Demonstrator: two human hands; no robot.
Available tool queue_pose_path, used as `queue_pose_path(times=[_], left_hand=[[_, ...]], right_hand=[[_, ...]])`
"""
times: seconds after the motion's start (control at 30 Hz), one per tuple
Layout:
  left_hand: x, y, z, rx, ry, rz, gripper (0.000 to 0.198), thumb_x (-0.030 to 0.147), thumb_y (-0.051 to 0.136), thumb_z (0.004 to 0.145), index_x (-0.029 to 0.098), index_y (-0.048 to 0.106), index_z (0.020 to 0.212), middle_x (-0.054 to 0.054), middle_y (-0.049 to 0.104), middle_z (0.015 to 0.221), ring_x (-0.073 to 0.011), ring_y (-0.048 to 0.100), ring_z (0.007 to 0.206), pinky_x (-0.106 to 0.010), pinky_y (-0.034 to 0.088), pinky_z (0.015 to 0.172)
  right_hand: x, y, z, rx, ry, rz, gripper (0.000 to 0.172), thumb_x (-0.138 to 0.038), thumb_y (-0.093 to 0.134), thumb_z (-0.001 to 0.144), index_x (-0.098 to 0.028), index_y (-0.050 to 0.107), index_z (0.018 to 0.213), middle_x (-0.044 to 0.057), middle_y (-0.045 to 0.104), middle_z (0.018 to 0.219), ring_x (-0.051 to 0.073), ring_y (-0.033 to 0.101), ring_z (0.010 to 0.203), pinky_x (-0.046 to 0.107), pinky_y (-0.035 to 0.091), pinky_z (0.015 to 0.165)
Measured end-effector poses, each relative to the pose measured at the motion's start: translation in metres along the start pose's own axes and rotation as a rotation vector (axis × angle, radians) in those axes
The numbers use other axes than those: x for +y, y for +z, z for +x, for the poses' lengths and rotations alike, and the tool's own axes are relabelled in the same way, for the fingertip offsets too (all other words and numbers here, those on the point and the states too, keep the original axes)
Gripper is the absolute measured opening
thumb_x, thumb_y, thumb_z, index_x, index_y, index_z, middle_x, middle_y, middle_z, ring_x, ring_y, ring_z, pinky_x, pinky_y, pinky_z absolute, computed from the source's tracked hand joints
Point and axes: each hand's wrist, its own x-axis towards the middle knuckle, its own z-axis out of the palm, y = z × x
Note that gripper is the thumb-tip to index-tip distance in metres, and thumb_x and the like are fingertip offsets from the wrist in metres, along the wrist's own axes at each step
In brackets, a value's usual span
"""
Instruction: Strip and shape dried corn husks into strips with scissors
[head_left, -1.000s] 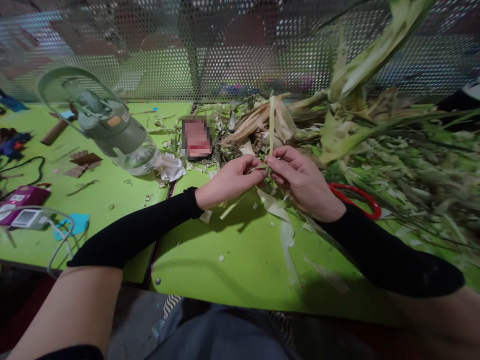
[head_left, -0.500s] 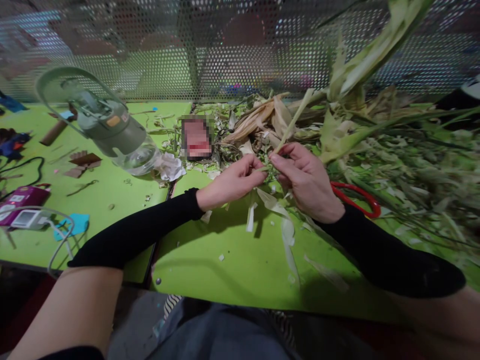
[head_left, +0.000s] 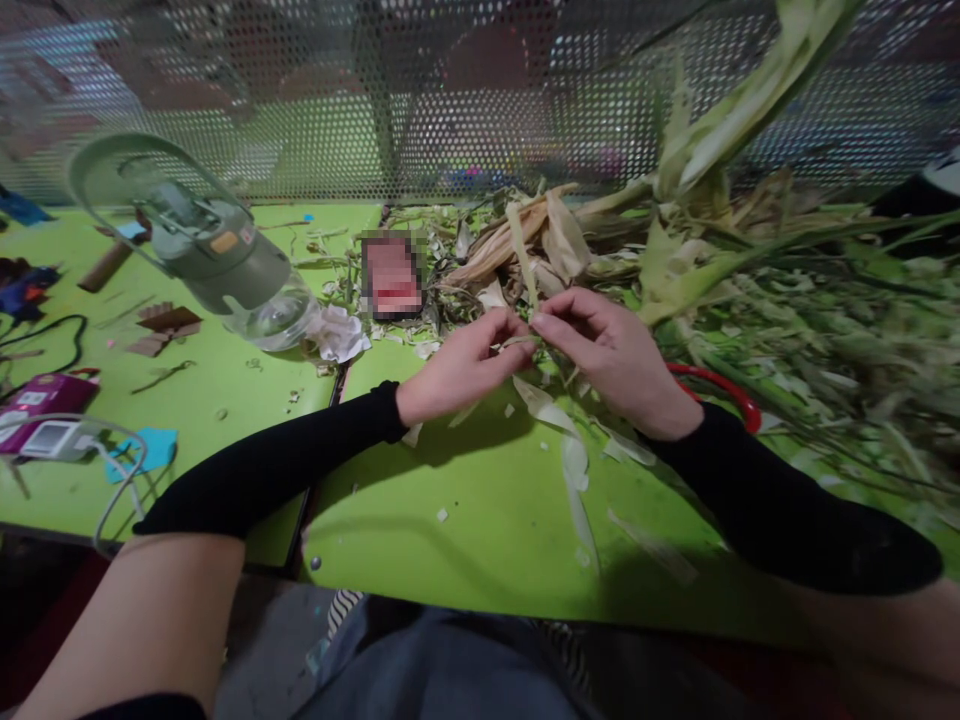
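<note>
Over the green table [head_left: 480, 530], my two hands meet at a pale corn husk strip [head_left: 522, 255]. My left hand [head_left: 472, 365] pinches its lower part between thumb and fingers. My right hand [head_left: 607, 350] is closed on the strip just above, and its free end points up and slightly left. The exact point where the fingers meet the strip is partly hidden. Below the hands, a loose pale husk piece [head_left: 576, 465] lies on the table. Beside my right wrist rests a red loop handle [head_left: 739, 400], partly covered by the forearm.
Dried husks [head_left: 502, 240] and green shreds [head_left: 825, 370] heap at the back and right. A phone-like object [head_left: 394, 280] with a blurred screen stands behind my left hand. Further left are a water bottle [head_left: 225, 260], crumpled paper [head_left: 337, 333] and a purple box [head_left: 49, 400]. A perforated screen [head_left: 315, 120] borders the back.
The strip's free end has swung from leaning right to leaning slightly left. My right hand has shifted a little to the right, while my left hand stays nearly in place.
</note>
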Motion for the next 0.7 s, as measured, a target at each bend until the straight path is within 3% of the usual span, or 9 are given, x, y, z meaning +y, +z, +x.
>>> queue_pose_path(times=[0.17, 0.43, 0.7], left_hand=[[-0.001, 0.002, -0.001, 0.016, -0.06, -0.041, 0.02, 0.014, 0.061, 0.094, 0.019, 0.052, 0.111, 0.005, 0.058, 0.082, -0.0092, 0.056, 0.07, -0.025, 0.044, 0.067], [-0.008, -0.002, 0.005, -0.11, 0.047, -0.171, 0.007, 0.019, 0.064, 0.097, 0.016, 0.058, 0.099, -0.001, 0.069, 0.09, -0.0109, 0.067, 0.085, -0.027, 0.052, 0.085], [0.001, 0.002, 0.001, -0.111, -0.091, -0.244, 0.016, 0.014, 0.072, 0.092, 0.017, 0.057, 0.097, -0.001, 0.071, 0.091, -0.0104, 0.07, 0.082, -0.027, 0.054, 0.084]], right_hand=[[0.004, 0.003, 0.0, 0.063, -0.013, 0.042, 0.026, -0.044, 0.077, 0.088, -0.024, 0.061, 0.081, -0.001, 0.061, 0.079, 0.015, 0.054, 0.072, 0.033, 0.047, 0.069], [0.013, 0.007, 0.0, 0.129, 0.028, 0.183, 0.023, -0.042, 0.08, 0.086, -0.025, 0.065, 0.086, -0.001, 0.061, 0.083, 0.017, 0.057, 0.079, 0.033, 0.049, 0.075], [0.005, 0.005, -0.003, 0.097, 0.026, 0.334, 0.012, -0.033, 0.077, 0.09, -0.024, 0.069, 0.089, 0.0, 0.068, 0.092, 0.016, 0.06, 0.087, 0.031, 0.051, 0.086]])
